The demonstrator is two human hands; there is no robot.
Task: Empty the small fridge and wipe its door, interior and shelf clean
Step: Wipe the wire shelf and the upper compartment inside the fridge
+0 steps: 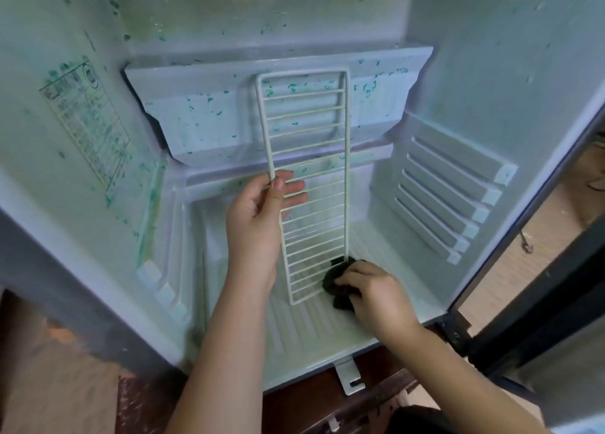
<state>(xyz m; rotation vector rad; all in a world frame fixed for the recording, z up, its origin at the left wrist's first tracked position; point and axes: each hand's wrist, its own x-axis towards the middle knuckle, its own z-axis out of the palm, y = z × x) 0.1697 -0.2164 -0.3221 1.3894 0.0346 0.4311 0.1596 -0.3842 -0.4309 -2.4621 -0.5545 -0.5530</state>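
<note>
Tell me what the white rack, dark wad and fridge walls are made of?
The white rack looks like metal wire, gloss-coated: thin straight rods on a frame. The dark wad is probably soft fabric, crumpled in folds under the right hand. The fridge wall seems smooth moulded plastic, with ribs and green smears.

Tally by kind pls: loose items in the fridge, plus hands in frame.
wire shelf: 1
dark cloth: 1
hands: 2, left hand holding the shelf, right hand gripping the cloth
Total: 4
</note>
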